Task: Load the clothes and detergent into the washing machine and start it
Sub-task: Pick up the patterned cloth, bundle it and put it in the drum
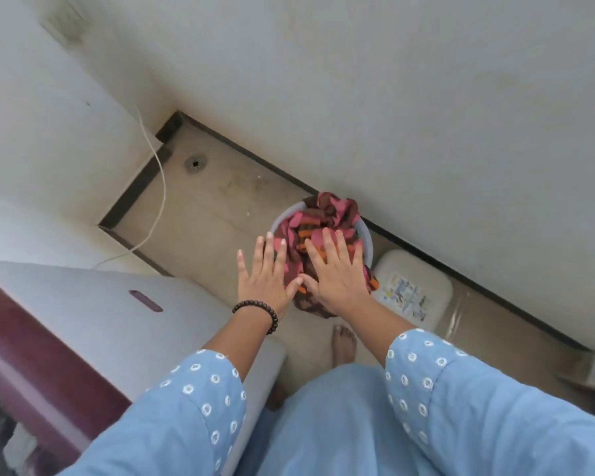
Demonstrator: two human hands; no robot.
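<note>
Pink, maroon and orange clothes [327, 214] are heaped in a pale round tub [364, 239] on the floor by the wall. My left hand [263, 274], with a dark bead bracelet at the wrist, is stretched over the tub's near left side with straight spread fingers. My right hand [337, 269] lies flat over the clothes, fingers spread. Neither hand grips anything. The washing machine [110, 321], white with a maroon band, stands at the lower left. A white detergent container [411, 290] with a printed label sits on the floor right of the tub.
A white cable [158, 187] hangs down the wall to the floor behind the machine. A floor drain [196, 163] lies in the far corner. My bare foot [343, 343] stands just below the tub. The wall runs along the right side.
</note>
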